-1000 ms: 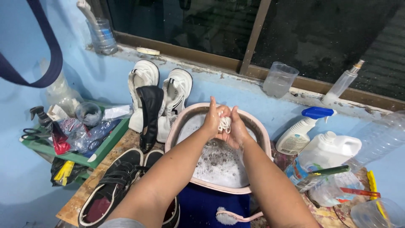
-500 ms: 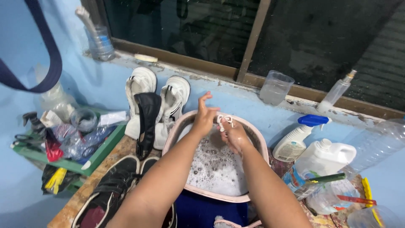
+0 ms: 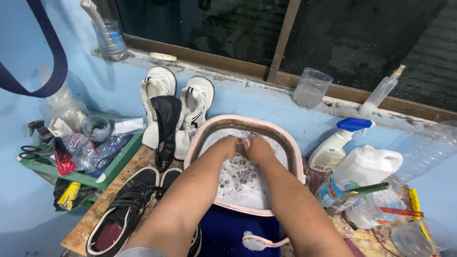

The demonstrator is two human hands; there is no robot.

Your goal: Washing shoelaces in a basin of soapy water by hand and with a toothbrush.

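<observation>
Both my hands are lowered into a pink wash basin [image 3: 199, 138] full of soapy water [image 3: 238, 183]. My left hand [image 3: 229, 145] and my right hand [image 3: 260, 150] are pressed together at the far side of the basin, closed on a small white item [image 3: 245, 142] that is blurred and partly under the foam. My forearms reach in over the basin's near rim.
A pair of white sneakers [image 3: 159, 88] and a black flat shoe [image 3: 166, 128] lean on the blue wall to the left. Black sneakers [image 3: 126, 204] lie at front left, with a brush [image 3: 254, 242] in front. On the right stand a spray bottle [image 3: 333, 147] and white jug [image 3: 364, 166]. A cluttered green tray [image 3: 71, 175] is far left.
My hands held the white item above the basin and rubbed it. They have now dropped down into the suds at the basin's far side.
</observation>
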